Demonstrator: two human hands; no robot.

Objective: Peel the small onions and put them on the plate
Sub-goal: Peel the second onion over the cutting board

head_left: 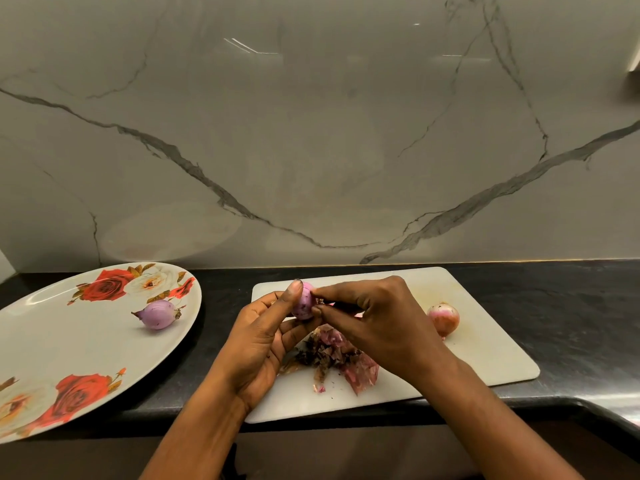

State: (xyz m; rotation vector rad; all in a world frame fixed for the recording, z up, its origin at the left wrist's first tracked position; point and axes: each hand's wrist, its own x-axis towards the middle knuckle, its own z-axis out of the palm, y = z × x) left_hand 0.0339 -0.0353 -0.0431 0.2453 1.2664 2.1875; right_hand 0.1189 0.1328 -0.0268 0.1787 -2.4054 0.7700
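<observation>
A pink onion [304, 304] is above the board [485, 362], gripped by the curled fingers of the left hand [263, 344]. The right hand [374, 323] pinches its side with the fingers. Peels [332, 355] lie beneath. A second onion [443, 319] rests on the board, and a peeled onion [157, 314] lies on the rose plate [69, 341] on the bench [571, 306].

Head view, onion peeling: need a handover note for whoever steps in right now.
Left hand: grips the held onion above the cutting board.
Right hand: fingertips pinch at that onion's side, apparently pulling skin.
Done: one peeled onion lies on the plate, left of the board. A peel pile sits on the board under the hands.
Left: finish the held onion and plate it, then peel and plate the last onion, which looks unpeeled, on the board's right side.
</observation>
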